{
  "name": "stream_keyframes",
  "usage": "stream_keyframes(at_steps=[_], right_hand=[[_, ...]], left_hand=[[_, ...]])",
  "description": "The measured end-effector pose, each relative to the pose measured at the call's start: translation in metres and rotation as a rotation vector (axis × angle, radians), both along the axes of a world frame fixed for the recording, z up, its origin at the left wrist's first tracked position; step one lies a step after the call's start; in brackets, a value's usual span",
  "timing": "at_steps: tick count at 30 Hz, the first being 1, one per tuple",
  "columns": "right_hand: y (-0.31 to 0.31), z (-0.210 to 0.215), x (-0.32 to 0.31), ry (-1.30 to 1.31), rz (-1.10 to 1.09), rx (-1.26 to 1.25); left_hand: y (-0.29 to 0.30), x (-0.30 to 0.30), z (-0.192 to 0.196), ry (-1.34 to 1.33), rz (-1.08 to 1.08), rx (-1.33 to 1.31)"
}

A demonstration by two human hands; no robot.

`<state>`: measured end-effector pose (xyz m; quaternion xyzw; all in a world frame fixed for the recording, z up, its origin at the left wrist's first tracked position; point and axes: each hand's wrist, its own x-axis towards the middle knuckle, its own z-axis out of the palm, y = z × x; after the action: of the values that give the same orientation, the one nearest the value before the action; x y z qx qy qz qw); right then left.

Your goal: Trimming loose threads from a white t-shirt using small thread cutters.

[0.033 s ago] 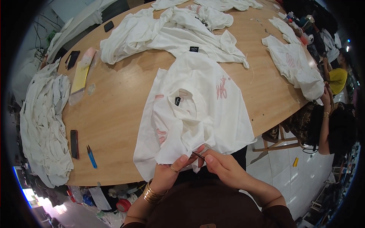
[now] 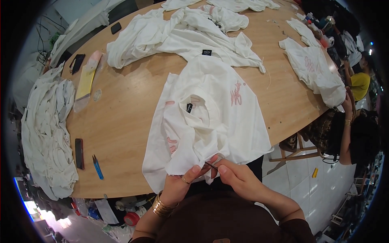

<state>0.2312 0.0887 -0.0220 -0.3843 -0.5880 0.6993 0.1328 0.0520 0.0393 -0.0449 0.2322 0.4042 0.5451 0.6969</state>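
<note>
A white shirt (image 2: 247, 125) with pink stitched lettering lies at the near edge of the table, its neck opening facing up. My left hand (image 2: 182, 182), with a ring and gold bangles, pinches the shirt's near edge between thumb and fingers. Close beside it, my right hand (image 2: 239, 178) grips a slim dark pointed tool (image 2: 211, 165), whose tip meets the cloth at the left fingers. The exact kind of tool is too small to tell. Blue-handled thread snips (image 2: 97, 167) lie on the table to the left.
More white shirts (image 2: 170, 36) spread across the wooden table (image 2: 117, 121). At the left edge hangs a white garment pile (image 2: 48, 133). A dark red-edged case (image 2: 79, 154), a yellow pad (image 2: 86, 83) and a phone (image 2: 116, 27) lie leftward. A co-worker's hand (image 2: 347, 103) touches another shirt (image 2: 312, 73).
</note>
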Motion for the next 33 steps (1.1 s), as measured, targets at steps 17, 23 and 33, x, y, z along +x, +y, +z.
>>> stream_keyframes(at_steps=[17,23,33], right_hand=[[0.002,-0.007,-0.004,0.183,-0.118,-0.258],[-0.001,-0.003,0.001,0.064,-0.051,-0.141],[0.001,0.0,-0.001,0.02,-0.022,-0.134]], left_hand=[[-0.01,-0.008,-0.022,0.079,-0.019,-0.02],[0.0,-0.003,-0.003,-0.122,-0.024,0.018],[-0.005,-0.005,-0.013,-0.059,-0.015,0.016]])
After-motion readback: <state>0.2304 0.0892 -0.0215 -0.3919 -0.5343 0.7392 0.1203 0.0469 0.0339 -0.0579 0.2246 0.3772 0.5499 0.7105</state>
